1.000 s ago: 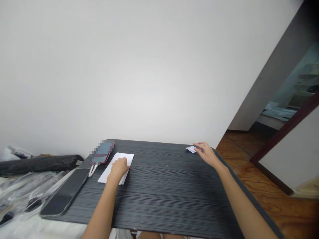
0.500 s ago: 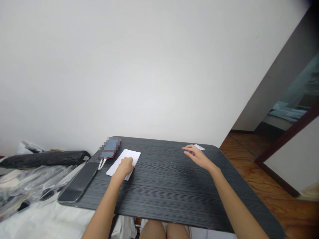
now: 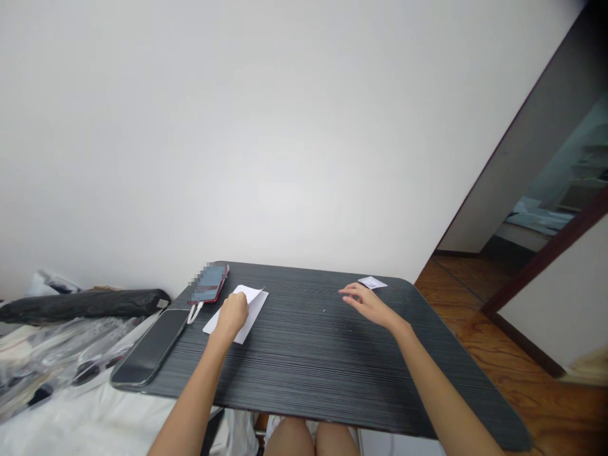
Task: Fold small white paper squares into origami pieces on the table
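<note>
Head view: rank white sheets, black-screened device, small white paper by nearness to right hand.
1. Small white paper: just beyond the right hand, far right.
2. White sheets: left side, at left hand.
3. Black-screened device: table's near-left corner.

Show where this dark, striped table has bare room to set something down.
Bare table spans between the left hand at the white paper sheets and the right hand, down to the near edge, tiny specks aside. Crowded: the left side, where the sheets, a black rectangular phone and a red-edged blue device lie close.
</note>
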Motion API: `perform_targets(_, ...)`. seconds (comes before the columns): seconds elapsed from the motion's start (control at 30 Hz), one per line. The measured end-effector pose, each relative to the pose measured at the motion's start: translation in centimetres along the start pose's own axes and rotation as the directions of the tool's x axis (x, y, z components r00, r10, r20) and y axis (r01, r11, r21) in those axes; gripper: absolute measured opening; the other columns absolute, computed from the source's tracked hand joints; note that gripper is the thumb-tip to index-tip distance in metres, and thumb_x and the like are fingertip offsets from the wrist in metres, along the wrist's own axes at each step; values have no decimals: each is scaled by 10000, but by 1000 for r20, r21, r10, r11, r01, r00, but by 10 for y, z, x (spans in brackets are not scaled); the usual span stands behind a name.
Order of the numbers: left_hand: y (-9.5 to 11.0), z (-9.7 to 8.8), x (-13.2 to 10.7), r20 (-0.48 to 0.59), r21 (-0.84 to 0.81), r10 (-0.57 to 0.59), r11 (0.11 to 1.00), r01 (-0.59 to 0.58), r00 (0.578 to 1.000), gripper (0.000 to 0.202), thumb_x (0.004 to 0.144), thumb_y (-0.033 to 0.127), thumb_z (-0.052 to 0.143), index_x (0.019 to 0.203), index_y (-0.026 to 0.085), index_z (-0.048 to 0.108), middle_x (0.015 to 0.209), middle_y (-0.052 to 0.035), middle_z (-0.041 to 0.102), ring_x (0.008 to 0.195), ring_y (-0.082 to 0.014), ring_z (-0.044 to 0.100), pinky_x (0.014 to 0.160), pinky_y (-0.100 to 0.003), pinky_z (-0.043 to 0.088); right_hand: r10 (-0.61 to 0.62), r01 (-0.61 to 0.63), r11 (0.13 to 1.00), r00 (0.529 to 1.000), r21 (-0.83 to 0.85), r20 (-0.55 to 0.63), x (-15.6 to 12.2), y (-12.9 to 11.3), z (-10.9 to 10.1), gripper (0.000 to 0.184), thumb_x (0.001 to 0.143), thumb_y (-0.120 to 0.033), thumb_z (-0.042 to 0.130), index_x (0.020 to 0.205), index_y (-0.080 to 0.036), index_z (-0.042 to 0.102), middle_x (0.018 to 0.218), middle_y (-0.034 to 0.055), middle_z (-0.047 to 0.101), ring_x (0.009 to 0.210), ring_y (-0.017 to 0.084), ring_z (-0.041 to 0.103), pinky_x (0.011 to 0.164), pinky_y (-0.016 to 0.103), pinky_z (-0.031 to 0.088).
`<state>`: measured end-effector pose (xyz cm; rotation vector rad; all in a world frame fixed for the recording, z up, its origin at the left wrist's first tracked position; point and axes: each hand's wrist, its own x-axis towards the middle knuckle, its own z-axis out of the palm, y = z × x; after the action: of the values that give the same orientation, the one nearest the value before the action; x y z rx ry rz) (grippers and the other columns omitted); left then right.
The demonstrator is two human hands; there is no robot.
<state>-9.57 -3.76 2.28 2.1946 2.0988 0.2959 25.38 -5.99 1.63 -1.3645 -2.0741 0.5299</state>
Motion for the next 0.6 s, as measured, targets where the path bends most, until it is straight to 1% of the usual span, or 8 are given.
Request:
perform_targets(0.17,-2,10,-4,-35,41,-54,998,56,998,178,724,175,439,776,114,597,811,-157,608,791,-262,574,637,-307,408,-1,0,999,1000,34,24,-4,-7,13,286,782,-331,448,1006,-214,582,1008,69,502,778,141,510,659,269,431)
perform_targets(0.23,-3,13,-5,-22,51,-51,997,53,998,176,719,242,481,780,128,600,810,-142,612,782,-259,576,623,-301,408,-2,0,999,999,45,42,-5,-10,22,281,782,-328,452,1002,-217,586,1000,65,506,766,138,511,658,267,431)
perform_targets(0.33,-4,15,-3,-5,81,-3,997,4,1000,239,706,364,518,754,148,605,798,-114,615,782,-254,577,622,-297,408,3,-8,998,998,60,70,-6,-13,37,267,784,-318,456,986,-215,595,990,64,513,756,134,516,650,261,432)
perform_targets(0.43,-2,16,3,-53,114,58,992,-52,997,227,730,359,491,752,163,603,858,-88,598,796,-237,574,637,-295,406,1,-8,997,997,81,80,-6,-15,48,254,789,-300,453,978,-213,599,986,64,521,754,132,519,650,258,435)
perform_targets(0.5,0,18,10,-93,115,93,990,-82,991,226,746,345,468,815,174,599,932,-77,571,800,-217,571,661,-294,406,-5,-2,996,997,85,81,-5,-15,53,248,790,-291,454,972,-211,602,984,64,526,739,127,519,655,260,435)
perform_targets(0.6,5,24,22,-138,92,134,988,-122,981,281,755,353,444,936,182,574,1021,-77,529,838,-203,559,707,-291,407,-15,9,997,996,79,84,-1,-15,58,244,789,-283,454,966,-208,606,977,62,531,722,122,516,666,266,430)
